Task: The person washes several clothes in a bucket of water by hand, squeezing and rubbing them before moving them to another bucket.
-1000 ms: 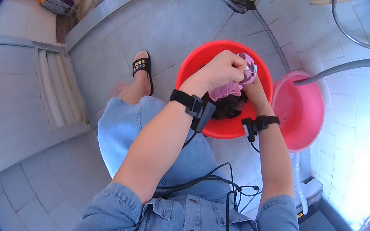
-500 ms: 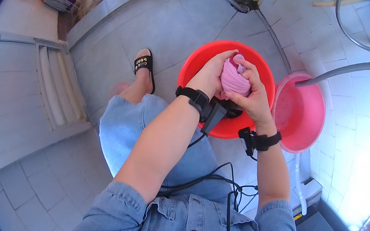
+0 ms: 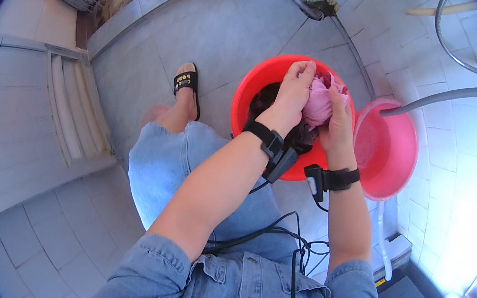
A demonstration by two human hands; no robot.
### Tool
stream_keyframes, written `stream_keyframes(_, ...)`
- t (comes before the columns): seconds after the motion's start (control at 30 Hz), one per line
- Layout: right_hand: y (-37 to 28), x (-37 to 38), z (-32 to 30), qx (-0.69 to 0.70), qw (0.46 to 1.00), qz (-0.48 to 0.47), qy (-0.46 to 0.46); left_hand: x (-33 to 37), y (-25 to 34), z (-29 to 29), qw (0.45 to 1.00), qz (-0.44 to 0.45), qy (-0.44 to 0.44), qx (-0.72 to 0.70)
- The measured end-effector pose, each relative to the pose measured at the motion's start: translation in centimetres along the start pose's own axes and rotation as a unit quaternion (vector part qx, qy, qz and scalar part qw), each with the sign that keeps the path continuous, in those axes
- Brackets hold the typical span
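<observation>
1. The pink cloth (image 3: pixel 319 102) is held up over the red basin (image 3: pixel 308 170), right of the middle in the upper half of the frame.
2. It is gripped by both hands: the L hand (image 3: pixel 291 98) is closed on its left side, the R hand (image 3: pixel 338 123) is curled round its right side, w/ the cloth bunched in btwn.
3. Dark cloth (image 3: pixel 261 101) is seen in the basin, below & left of the hands.
4. Step in hand, prob.: the pink cloth is being hand-washed or squeezed. Drips can't be made out.
5. For the next move, a tight hold w/ both hands is needed, & the cloth should be kept above the basin, so any water is caught there, not on the floor (image 3: pixel 224 26).
</observation>
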State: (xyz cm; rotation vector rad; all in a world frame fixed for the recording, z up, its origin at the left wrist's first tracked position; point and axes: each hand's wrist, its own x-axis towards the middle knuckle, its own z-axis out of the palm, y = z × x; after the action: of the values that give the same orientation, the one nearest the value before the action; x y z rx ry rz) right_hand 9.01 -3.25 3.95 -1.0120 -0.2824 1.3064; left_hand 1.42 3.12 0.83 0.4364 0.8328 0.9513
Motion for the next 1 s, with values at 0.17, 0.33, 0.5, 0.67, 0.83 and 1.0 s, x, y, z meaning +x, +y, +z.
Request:
stream_keyframes(0.17,0.3,-0.4,-1.4,-0.432,0.823,-0.349,-0.120,-2.1,1.4,1.0,0.949,-0.250,-0.009,-0.191)
stream_keyframes(0.33,0.6,0.5,0.3,-0.027,0.996,-0.057,0.058,-1.1,-0.3,1.1,0.993,0.063,0.098,0.022)
stream_keyframes(0.5,1.3,2.0,-1.9,0.015,0.995,-0.014,0.098,-2.1,0.0,2.1,0.898,0.189,0.110,0.383)
stream_keyframes(0.67,1.1,2.7,-2.9,0.037,0.986,0.155,0.051,-2.5,-0.2,1.6,0.842,0.255,0.028,0.474)
stream_keyframes(0.83,0.3,3.0,-5.6,-0.193,0.976,0.048,0.090,-2.3,1.0,1.3,0.788,0.229,0.019,0.570)
stream_keyframes(1.0,-3.2,0.3,-5.2,-0.504,0.843,0.132,0.134,0.9,5.0,-3.3,0.805,0.036,0.195,0.559)
